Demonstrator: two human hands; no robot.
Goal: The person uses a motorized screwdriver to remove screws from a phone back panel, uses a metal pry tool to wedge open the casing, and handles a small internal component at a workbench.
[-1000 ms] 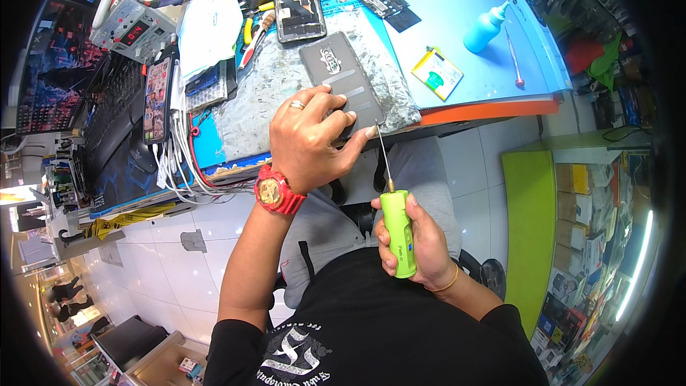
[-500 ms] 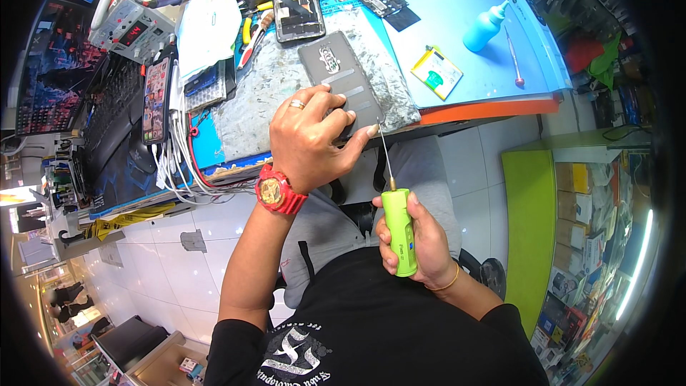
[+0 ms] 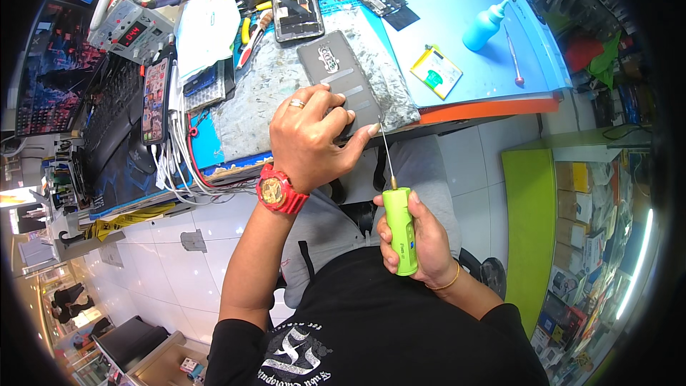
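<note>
A dark grey flat phone panel (image 3: 336,64), with light strips across it, lies on the worn grey work mat at the table's front. My left hand (image 3: 312,129) is closed on its near end, bent fingers on top and the thumb at the right near corner. In my right hand (image 3: 421,239), below the table edge, is a lime-green handheld glue remover tool (image 3: 400,232), fingers wrapped round its handle. Its thin metal shaft points up to the panel's near right corner, beside my left thumb. Whether the tip touches the panel I cannot tell.
An opened phone (image 3: 296,11) lies beyond the panel, with pliers (image 3: 255,39) to its left. Rightward on the blue mat (image 3: 436,18) are a yellow-edged battery (image 3: 436,71), a blue bottle (image 3: 484,27) and a screwdriver (image 3: 514,57). White cables (image 3: 175,146) hang at the left edge.
The green tool and its shaft have shifted very slightly to the right at the panel's corner. My left hand and the panel stay in place.
</note>
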